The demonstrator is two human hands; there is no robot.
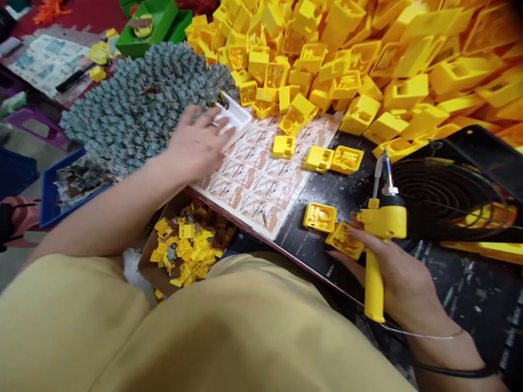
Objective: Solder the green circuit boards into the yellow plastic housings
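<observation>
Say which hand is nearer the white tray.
Left. The left hand is at the white tray; the right hand is far to its right, holding a soldering gun.

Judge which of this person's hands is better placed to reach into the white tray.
Probably the left hand: it is at the white tray, though blur hides whether it holds anything. The right hand is farther off, occupied by the yellow soldering tool and a yellow case.
</observation>
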